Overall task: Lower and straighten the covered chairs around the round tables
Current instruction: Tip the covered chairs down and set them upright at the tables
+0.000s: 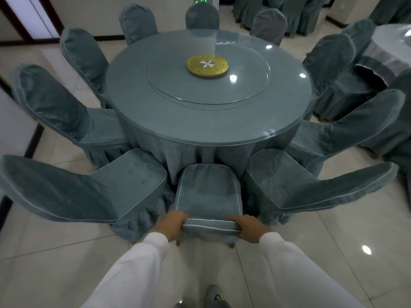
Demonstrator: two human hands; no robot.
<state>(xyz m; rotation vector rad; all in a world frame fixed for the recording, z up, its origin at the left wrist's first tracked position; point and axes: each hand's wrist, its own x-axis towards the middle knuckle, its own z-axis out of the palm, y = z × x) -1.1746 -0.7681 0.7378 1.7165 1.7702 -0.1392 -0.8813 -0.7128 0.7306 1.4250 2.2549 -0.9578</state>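
Both the left hand (174, 225) and right hand (246, 227) clasp the top of the backrest of a blue-grey fabric-covered chair (208, 196) drawn up at the near edge of the round glass-topped table (155, 121), where an uneven push could skew it into its neighbours.

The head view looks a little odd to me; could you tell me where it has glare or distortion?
In the head view, ceiling lights glare as white spots on the glass turntable and the floor; the wide lens bends the side chairs outward; the chair that the left hand and right hand grip stays sharp.
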